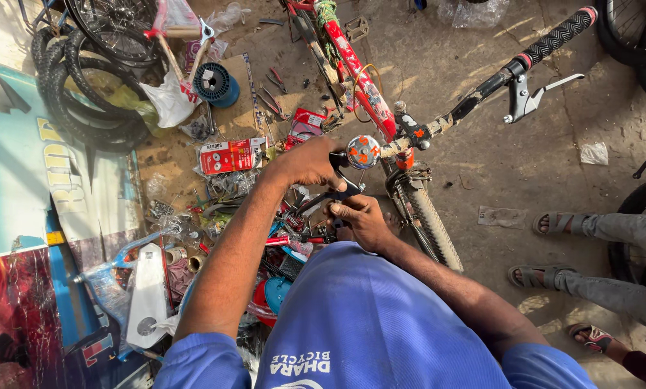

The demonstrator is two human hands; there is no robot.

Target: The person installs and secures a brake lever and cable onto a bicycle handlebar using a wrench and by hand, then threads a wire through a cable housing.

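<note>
Centre frame: left hand closed around the handlebar end beside a round patterned bell. Right hand, just below, pinches dark pliers. Red bicycle frame runs to upper centre; parts litter the floor at left.

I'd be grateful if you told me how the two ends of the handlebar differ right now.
The right handlebar end is free, showing its black patterned grip, while the left handlebar end is covered by the left hand. The right end carries a silver brake lever; near the left end sits a round, colourful bell, with the right hand just below. Both belong to one bar.
</note>
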